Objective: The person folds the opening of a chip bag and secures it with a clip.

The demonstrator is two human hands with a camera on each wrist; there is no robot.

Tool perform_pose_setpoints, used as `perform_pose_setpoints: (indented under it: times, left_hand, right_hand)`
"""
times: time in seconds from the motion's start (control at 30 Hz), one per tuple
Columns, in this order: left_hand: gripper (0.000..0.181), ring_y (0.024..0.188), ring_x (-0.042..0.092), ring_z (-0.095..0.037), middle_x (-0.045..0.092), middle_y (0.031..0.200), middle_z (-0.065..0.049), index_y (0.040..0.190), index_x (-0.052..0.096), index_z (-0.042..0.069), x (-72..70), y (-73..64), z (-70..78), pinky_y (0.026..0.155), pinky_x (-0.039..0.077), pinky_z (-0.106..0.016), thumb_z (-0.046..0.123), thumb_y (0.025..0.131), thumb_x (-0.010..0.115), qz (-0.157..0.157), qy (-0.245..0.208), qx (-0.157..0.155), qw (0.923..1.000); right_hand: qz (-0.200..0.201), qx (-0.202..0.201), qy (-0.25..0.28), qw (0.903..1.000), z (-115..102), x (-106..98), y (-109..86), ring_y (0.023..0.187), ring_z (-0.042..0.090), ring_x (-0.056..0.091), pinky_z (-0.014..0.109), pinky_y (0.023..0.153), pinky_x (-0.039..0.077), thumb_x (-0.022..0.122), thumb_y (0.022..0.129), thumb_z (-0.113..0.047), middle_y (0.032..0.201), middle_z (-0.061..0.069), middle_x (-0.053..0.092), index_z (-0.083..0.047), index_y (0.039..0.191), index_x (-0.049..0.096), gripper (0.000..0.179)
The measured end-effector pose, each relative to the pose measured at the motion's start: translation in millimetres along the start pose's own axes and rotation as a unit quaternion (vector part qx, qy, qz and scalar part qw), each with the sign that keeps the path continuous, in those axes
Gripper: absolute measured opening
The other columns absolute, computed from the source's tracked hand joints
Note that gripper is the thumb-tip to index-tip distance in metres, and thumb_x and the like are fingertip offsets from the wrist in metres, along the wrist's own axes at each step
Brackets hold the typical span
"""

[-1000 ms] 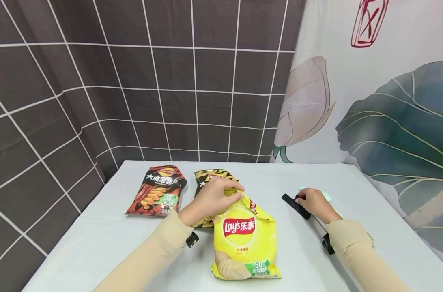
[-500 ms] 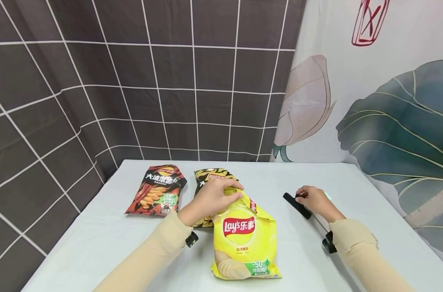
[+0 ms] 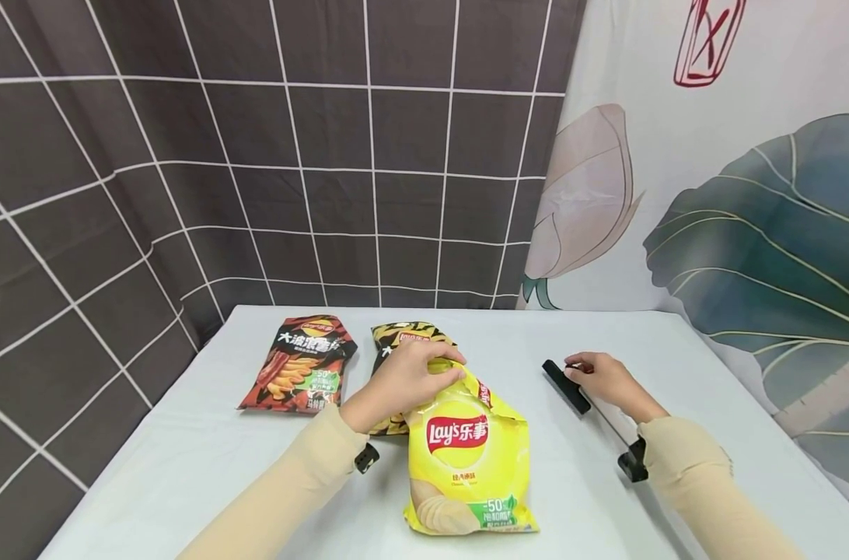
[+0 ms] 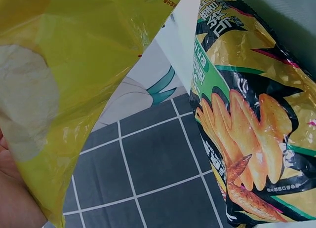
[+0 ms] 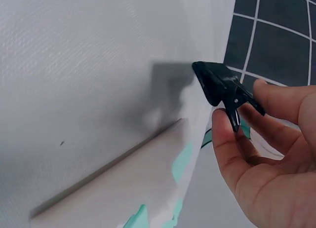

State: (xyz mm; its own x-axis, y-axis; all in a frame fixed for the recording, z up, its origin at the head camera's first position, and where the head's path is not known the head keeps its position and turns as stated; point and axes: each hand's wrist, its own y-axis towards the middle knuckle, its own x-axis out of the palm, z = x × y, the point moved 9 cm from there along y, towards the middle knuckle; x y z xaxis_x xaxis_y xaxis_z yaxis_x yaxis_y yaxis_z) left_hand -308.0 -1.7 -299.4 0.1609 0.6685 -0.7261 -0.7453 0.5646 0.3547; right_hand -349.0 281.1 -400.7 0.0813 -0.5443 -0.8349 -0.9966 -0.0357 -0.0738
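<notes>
At the near middle of the table, a yellow Lay's chip bag (image 3: 466, 474) has its top folded over. My left hand (image 3: 405, 381) pinches that top edge between thumb and fingers. To the right, my right hand (image 3: 609, 383) holds a wide black bag clip (image 3: 567, 386) by its handles. In the right wrist view the thumb (image 5: 281, 102) lies against one handle of the clip (image 5: 217, 82) and the fingers against the other. The clip is apart from the yellow bag. Only the edge of my left hand (image 4: 17, 193) appears in the left wrist view, behind the bag.
Behind my left hand lies a black and gold chip bag (image 3: 410, 336), partly covered. A red and black chip bag (image 3: 300, 372) lies at the back left of the white table (image 3: 186, 467). A pale flat object (image 5: 123, 188) with mint green marks lies below the right hand.
My right hand has turned slightly and shifted a little, tilting the clip with it. The mint green patches behind it are now covered. My left hand stays on the yellow bag.
</notes>
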Motion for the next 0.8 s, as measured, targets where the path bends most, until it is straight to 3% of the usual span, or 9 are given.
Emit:
perform_pose_setpoints:
  times: [0.3, 0.53, 0.8]
  left_hand:
    - [0.015, 0.093, 0.065, -0.010, 0.074, 0.101, 0.000, 0.101, 0.074, 0.013, -0.6, 0.1, 2.0, 0.081, 0.052, -0.024, 0.018, 0.087, 0.071, 0.004, 0.004, 0.012, 0.9999]
    - [0.015, 0.094, 0.065, -0.011, 0.074, 0.101, 0.000, 0.101, 0.074, 0.013, -1.4, -0.4, 2.1, 0.082, 0.052, -0.026, 0.017, 0.087, 0.070, 0.002, 0.003, 0.011, 0.9999]
    - [0.015, 0.092, 0.063, -0.010, 0.073, 0.101, 0.000, 0.101, 0.074, 0.012, -0.7, -0.7, 1.5, 0.081, 0.051, -0.024, 0.017, 0.087, 0.069, -0.001, -0.002, 0.010, 0.9999]
  right_hand:
    - [-0.010, 0.004, 0.028, 0.9995, -13, -3, -3.6, 0.092, 0.026, 0.059, 0.041, 0.078, 0.052, 0.056, 0.094, -0.021, 0.110, 0.023, 0.063, 0.010, 0.126, 0.054, 0.045]
    - [-0.037, -0.019, 0.075, 0.9963, -30, -1, -7.9, 0.097, 0.027, 0.065, 0.043, 0.085, 0.054, 0.056, 0.096, -0.022, 0.113, 0.022, 0.065, 0.009, 0.125, 0.056, 0.043]
    - [-0.023, -0.024, 0.097, 0.9948, -44, -2, -11.9, 0.102, 0.032, 0.065, 0.047, 0.090, 0.052, 0.053, 0.098, -0.023, 0.119, 0.024, 0.063, 0.007, 0.129, 0.054, 0.042]
